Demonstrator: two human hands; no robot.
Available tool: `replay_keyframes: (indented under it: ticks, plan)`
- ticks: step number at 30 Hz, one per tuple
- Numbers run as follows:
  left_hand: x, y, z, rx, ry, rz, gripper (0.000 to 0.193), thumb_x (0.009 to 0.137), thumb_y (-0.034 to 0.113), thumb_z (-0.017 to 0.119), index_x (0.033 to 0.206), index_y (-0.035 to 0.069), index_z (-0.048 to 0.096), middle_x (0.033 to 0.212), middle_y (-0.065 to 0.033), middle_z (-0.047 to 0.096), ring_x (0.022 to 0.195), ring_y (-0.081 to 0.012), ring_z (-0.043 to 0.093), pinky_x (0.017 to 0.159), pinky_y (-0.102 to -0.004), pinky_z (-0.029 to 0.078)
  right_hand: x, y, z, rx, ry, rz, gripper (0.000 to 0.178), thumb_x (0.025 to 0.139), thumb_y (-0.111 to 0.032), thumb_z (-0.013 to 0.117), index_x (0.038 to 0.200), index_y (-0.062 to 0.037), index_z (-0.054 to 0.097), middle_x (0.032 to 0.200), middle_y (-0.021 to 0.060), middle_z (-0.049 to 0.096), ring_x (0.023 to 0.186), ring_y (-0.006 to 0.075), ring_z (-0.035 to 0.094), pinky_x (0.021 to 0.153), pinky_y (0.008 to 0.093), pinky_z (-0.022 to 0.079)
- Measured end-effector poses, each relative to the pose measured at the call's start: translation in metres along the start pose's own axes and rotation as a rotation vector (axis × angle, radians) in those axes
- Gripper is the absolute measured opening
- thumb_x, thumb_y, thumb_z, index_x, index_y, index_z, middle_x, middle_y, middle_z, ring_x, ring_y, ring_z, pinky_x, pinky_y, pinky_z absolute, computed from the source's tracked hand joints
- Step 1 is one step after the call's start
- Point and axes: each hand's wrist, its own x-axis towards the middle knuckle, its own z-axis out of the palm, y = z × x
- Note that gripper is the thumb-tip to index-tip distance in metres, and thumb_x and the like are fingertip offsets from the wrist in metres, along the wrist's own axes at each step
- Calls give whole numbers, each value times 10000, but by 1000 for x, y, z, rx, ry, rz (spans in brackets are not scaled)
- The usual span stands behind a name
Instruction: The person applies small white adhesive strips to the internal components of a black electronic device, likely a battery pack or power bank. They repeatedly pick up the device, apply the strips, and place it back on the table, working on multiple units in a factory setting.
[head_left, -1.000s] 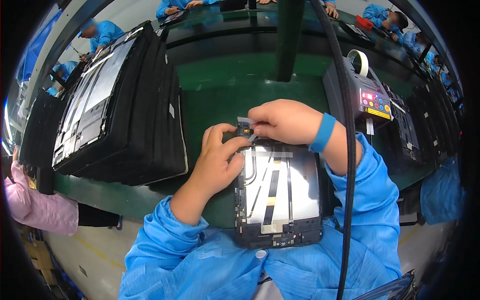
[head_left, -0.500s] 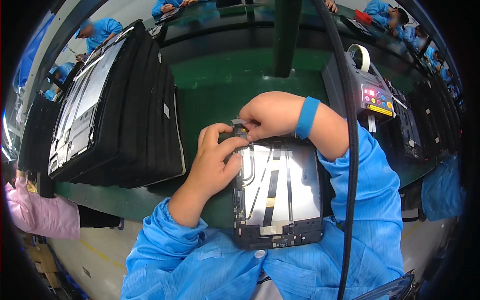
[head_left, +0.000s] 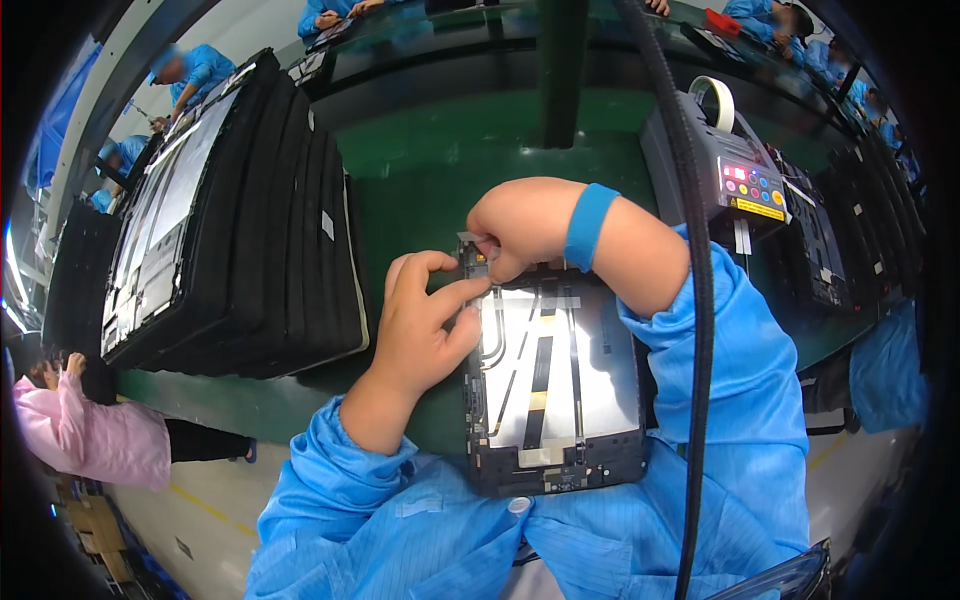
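Note:
In front of me lies an opened tablet [head_left: 620,400], its black frame around a shiny silver back plate with dark flat cables and strips of tape. Its lower end reaches my blue smock. My left hand [head_left: 425,325] grips the tablet's upper left edge, index finger and thumb bent against it. At the top left corner my right hand [head_left: 530,230], with a blue band on the wrist, pinches a small pale strip [head_left: 470,238], apparently tape. The right fingertips are partly hidden behind the hand.
Tablet parts lie on a tall stack of black foam trays [head_left: 290,220] to the left. A grey tape dispenser [head_left: 700,170] stands at the right, beside more black trays [head_left: 850,220]. A black cable [head_left: 700,300] hangs before my right arm. A green post [head_left: 563,80] rises behind; people work around.
The view has shifted slightly. My right hand, still pinching the strip, has turned a little at the corner; my left hand keeps its grip. A person in pink at far left has raised a hand.

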Motion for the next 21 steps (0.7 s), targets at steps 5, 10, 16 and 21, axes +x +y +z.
replay_keyframes:
  ticks: [5,10,16,21]
  plan:
    - [1,0,-1,64,9,107,282,689,74,607,958,71,694,1038,-156,528,1007,-346,492,878,-415,411,-2,1,2,28,44,-10,217,664,-132,706,818,-19,604,619,99,588,547,214,605,461,322,475]
    - [2,2,1,61,-62,78,303,717,22,541,994,60,657,1075,-175,514,1044,-360,472,921,-426,384,-8,25,11,356,99,-17,187,720,-99,693,861,-3,615,658,65,613,587,139,598,521,278,469]
    - [1,2,0,70,-83,58,315,732,26,513,1018,65,638,1083,-180,504,1061,-368,459,936,-432,380,-4,31,19,441,149,-31,110,796,-108,648,811,-1,629,654,57,623,590,115,579,560,266,462]
    - [0,0,1,44,-83,35,307,729,34,509,1007,58,637,1080,-179,506,1061,-366,460,939,-437,376,-3,25,20,327,218,9,110,769,-111,625,758,-2,634,636,85,620,577,167,596,571,302,474]
